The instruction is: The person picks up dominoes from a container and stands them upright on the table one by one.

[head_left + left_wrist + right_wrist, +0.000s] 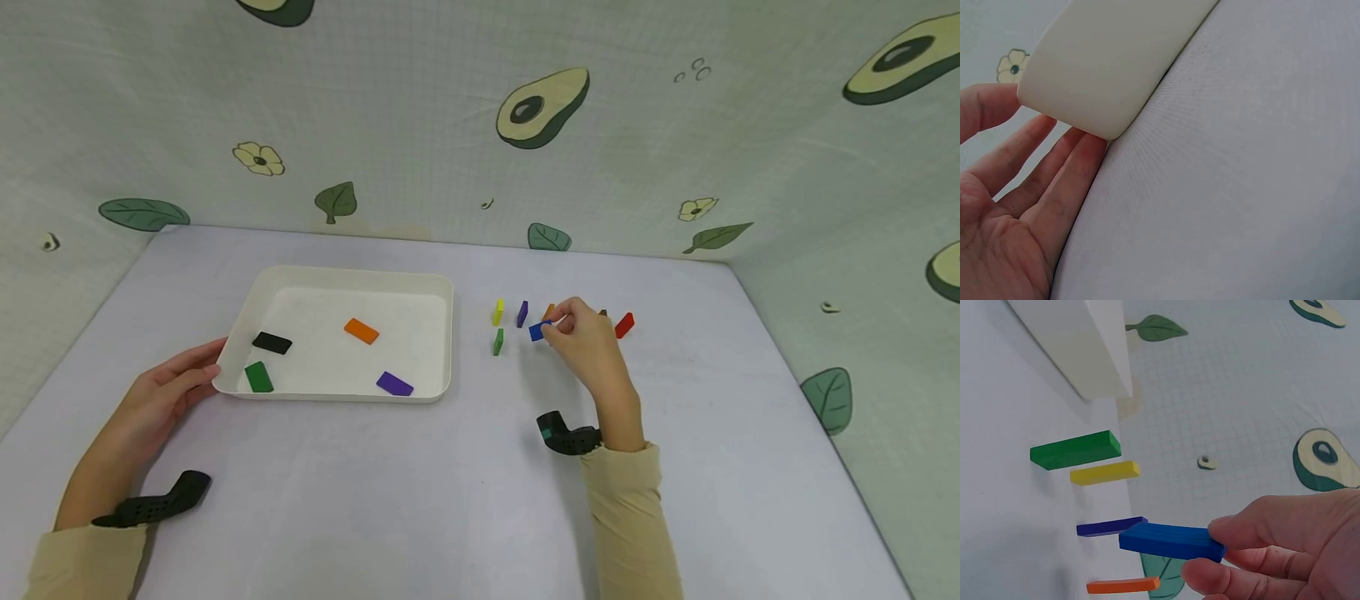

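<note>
Thumb and fingertips of my right hand [591, 348] pinch one end of a blue block [1166, 541], held up among standing blocks in the head view. My left hand [153, 404] holds the left end of a white tray [330, 367]. In the left wrist view, the thumb is at the tray's rim and the other fingertips reach under its corner. Inside the tray lie a black block [272, 342], a green block [258, 377], an orange block [362, 331] and a purple block [394, 384].
Right of the tray stand a yellow block [498, 312], a purple block [522, 314], a second green block [498, 342] and a red block [625, 325]. Another orange block [1124, 585] and a dark one [603, 312] are partly hidden by the right hand in the head view.
</note>
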Tool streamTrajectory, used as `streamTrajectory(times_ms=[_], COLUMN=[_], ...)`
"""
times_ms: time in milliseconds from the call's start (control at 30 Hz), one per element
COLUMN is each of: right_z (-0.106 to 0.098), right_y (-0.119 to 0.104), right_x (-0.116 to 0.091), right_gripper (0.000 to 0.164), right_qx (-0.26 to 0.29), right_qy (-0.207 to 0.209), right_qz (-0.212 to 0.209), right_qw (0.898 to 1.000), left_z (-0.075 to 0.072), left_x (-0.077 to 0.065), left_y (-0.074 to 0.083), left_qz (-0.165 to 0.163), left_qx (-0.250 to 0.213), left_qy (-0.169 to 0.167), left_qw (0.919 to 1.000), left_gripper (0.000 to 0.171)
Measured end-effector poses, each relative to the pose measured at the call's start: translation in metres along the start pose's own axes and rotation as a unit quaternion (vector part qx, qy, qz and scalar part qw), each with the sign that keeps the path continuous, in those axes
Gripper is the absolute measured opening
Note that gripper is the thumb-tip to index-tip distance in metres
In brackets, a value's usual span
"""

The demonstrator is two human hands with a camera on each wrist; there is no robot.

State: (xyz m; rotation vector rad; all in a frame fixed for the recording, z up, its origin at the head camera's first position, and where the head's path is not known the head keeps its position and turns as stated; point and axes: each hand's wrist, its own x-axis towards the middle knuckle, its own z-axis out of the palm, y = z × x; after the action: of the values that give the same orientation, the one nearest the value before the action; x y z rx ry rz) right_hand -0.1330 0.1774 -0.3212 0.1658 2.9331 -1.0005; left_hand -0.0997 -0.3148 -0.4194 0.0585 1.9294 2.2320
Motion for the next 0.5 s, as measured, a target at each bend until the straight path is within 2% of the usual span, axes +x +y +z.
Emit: streamTrajectory(times_ms=[500], right_z=[0.02], right_y=[0.009], right_x=[0.011], right_gripper=[0.019], right_qx=[-0.011], right_qy=[-0.032], right_qz=[0.015], right_qw=[0.999], left_z=[0.0], left_x=[0.001], left_y=[-0.001], left_qz=[0.004], left_qx=[0.003], left_qy=[0.002], left_qw=[1.0], left_gripper=[0.04])
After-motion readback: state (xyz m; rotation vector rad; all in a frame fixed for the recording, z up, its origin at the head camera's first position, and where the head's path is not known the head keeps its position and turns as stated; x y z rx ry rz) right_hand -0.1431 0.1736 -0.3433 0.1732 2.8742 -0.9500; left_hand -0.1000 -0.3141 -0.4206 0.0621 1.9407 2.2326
